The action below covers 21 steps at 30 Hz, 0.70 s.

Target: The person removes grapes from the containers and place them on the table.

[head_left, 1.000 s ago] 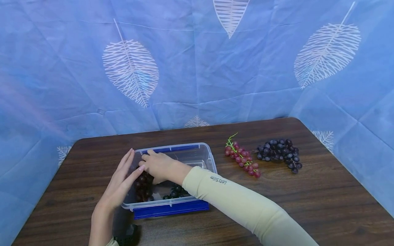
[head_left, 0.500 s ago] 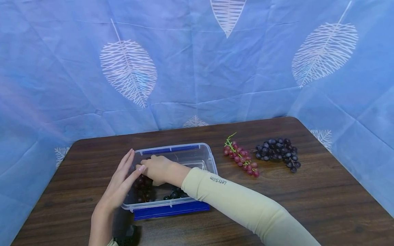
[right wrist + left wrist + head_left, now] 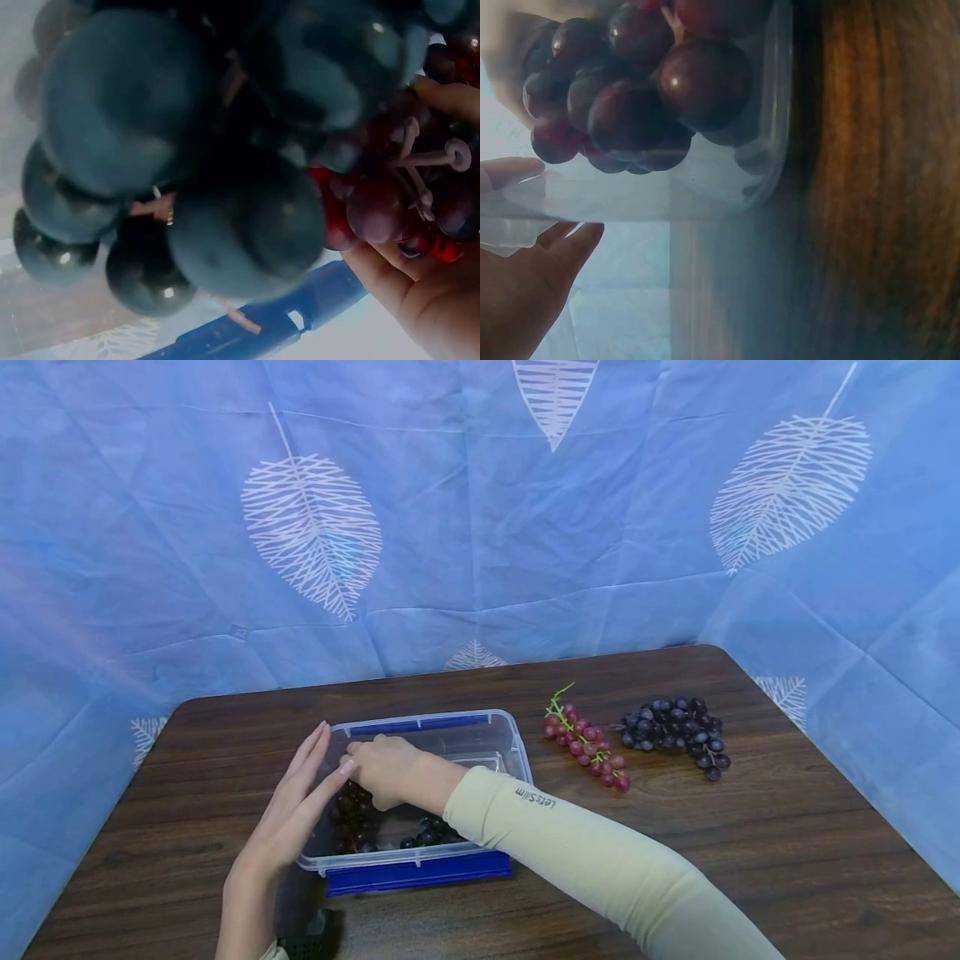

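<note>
A clear plastic container (image 3: pixel 517 752) with blue side flaps stands on the table, without a lid on top. My left hand (image 3: pixel 288 810) holds its left wall, thumb inside and fingers outside; the left wrist view also shows this hand (image 3: pixel 525 292) at the rim. Inside, my right hand (image 3: pixel 386 770) holds a bunch of dark red grapes (image 3: pixel 352 818) at the left end. In the right wrist view its fingers curl about these red grapes (image 3: pixel 379 210). A blackish-green grape bunch (image 3: pixel 431 832) lies under my right wrist, large in the right wrist view, partly hidden by the sleeve.
To the right of the container, a pinkish-red grape bunch (image 3: pixel 588 745) with a green stem lies beside a dark purple bunch (image 3: pixel 675 727). A small black object (image 3: pixel 307 939) is near my left wrist. A blue leaf-patterned cloth (image 3: pixel 427 527) hangs behind the table (image 3: pixel 750 852).
My right hand's fingers draw in from a more spread pose, staying at the container's left end. The left hand keeps its place. The head view shifts slightly.
</note>
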Motion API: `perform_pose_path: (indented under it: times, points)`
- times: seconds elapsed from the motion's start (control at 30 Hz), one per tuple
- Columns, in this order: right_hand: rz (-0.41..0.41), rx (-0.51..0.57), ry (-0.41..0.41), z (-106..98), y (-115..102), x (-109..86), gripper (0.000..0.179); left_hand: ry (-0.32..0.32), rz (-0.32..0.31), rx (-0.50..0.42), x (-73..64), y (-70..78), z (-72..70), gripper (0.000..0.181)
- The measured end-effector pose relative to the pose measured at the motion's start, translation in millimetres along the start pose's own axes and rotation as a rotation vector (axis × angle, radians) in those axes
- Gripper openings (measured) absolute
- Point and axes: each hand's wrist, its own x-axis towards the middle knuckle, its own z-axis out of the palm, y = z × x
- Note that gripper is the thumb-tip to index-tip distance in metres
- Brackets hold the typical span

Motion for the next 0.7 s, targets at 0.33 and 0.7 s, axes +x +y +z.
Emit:
perform_pose_path:
  times: [0.33,0.7]
  points:
    - [0.019,0.06,0.014,-7.2,6.7,-4.4,0.062,-0.001,-0.008,0.008,-0.8,1.2,0.0,0.079]
    - [0.004,0.033,0.026,-16.2,17.1,-9.7,0.065,-0.003,-0.011,0.011,-1.0,1.4,-0.4,0.08]
